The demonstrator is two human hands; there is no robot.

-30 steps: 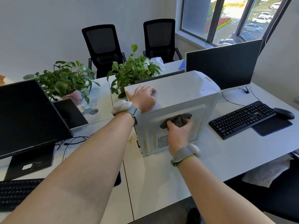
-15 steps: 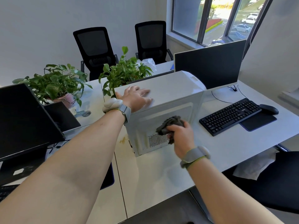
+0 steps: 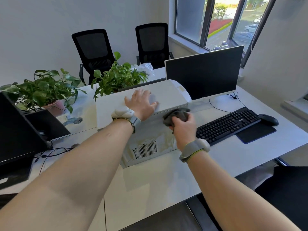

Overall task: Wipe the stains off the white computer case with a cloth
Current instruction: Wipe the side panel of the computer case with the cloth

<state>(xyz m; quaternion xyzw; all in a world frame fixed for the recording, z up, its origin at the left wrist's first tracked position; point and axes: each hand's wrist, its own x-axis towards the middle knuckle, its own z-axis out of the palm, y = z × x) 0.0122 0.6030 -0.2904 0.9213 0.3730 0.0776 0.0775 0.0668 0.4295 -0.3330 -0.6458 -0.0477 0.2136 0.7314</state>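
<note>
On the left of the desk (image 3: 166,179) stand two potted plants (image 3: 45,90), well clear of the work. The white computer case (image 3: 150,104) sits in the middle of the desk, a stiff box that looks heavy enough to stay put but could slide or tip under a hard sideways rub. The left hand (image 3: 141,104) lies flat on its top panel, fingers straight and spread, pressing down and holding nothing; that is a sensible place to steady it. Yellowish stains show on the side panel facing the person, around the vent holes. Just to the right, the right hand (image 3: 183,125) has its grip closed round a dark grey cloth (image 3: 175,115), bunched near the upper right edge of that side panel; whether it touches the panel is unclear. The cloth is soft and limp, so it is best held wadded and pressed firmly. Further right lie a keyboard (image 3: 228,125) and a mouse (image 3: 268,119).
</note>
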